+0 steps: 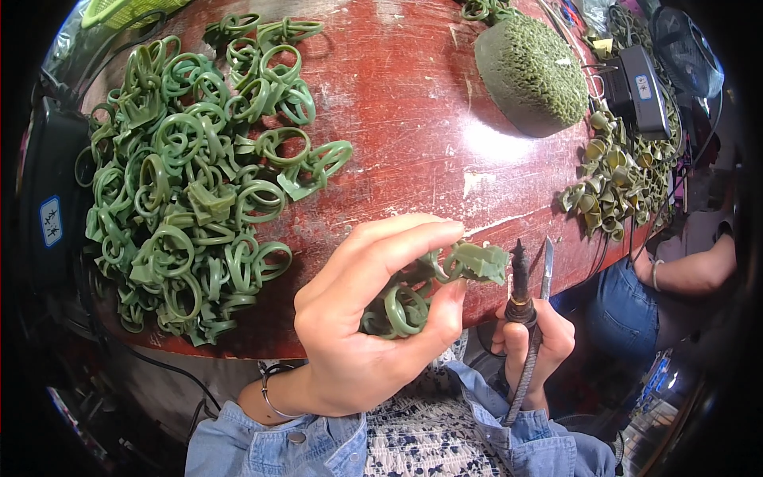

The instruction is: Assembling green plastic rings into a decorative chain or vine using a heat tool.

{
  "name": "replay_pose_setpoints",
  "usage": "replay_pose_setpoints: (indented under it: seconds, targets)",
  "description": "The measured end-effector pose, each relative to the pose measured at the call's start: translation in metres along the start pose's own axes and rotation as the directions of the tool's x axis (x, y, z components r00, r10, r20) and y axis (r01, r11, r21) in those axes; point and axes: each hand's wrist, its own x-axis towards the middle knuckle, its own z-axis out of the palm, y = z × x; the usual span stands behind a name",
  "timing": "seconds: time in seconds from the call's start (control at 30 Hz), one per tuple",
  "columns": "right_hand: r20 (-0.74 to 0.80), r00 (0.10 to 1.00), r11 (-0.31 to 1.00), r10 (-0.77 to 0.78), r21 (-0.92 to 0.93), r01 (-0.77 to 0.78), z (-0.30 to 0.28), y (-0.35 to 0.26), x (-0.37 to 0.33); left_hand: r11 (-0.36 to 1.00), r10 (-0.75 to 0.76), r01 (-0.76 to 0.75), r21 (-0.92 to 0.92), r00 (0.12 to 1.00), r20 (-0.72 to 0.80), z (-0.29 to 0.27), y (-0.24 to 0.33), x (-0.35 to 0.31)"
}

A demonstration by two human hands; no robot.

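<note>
My left hand (pixel 338 318) is closed around a few green wax-like rings (pixel 406 311), with a jagged green piece (pixel 481 261) held out between thumb and fingertips. Two tools are in my right hand (pixel 552 338): a soldering-iron-like pen (pixel 520 306) with a dark pointed tip, and a thin metal carving knife (pixel 547 274) with a textured handle. Both tips point up, beside the green piece and apart from it. To the left, a big heap of green rings (pixel 191 191) covers the red table (pixel 397 119), some with flat tabs on them.
A dark green round block (pixel 509 87) with a rough grainy top stands at the far right. Near it lie small olive cup-shaped pieces (pixel 616 171) and a black box (pixel 642 91) with cables. Another black box (pixel 60 183) is at the left. A person's arm (pixel 695 266) shows at right.
</note>
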Motion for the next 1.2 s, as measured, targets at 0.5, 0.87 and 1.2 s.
replay_pose_setpoints:
  seconds: [0.5, 0.87, 1.2]
  targets:
    - [0.018, 1.000, 1.000, -0.002, -0.008, 0.002, -0.0004, -0.0016, 0.0023, 1.000, 0.026, -0.026, 0.011, 1.000, 0.000, 0.0002, 0.0005, 0.0021]
    - [0.028, 0.999, 0.999, -0.018, -0.030, 0.019, -0.0001, 0.0001, 0.0018, 1.000, -0.005, 0.005, -0.004, 1.000, -0.007, 0.0001, 0.0006, 0.0005]
    - [-0.095, 0.993, 0.984, 0.075, 0.167, -0.058, 0.0069, -0.0017, 0.0002, 0.999, 0.042, -0.042, 0.017, 0.999, 0.000, 0.0004, -0.0010, 0.0021]
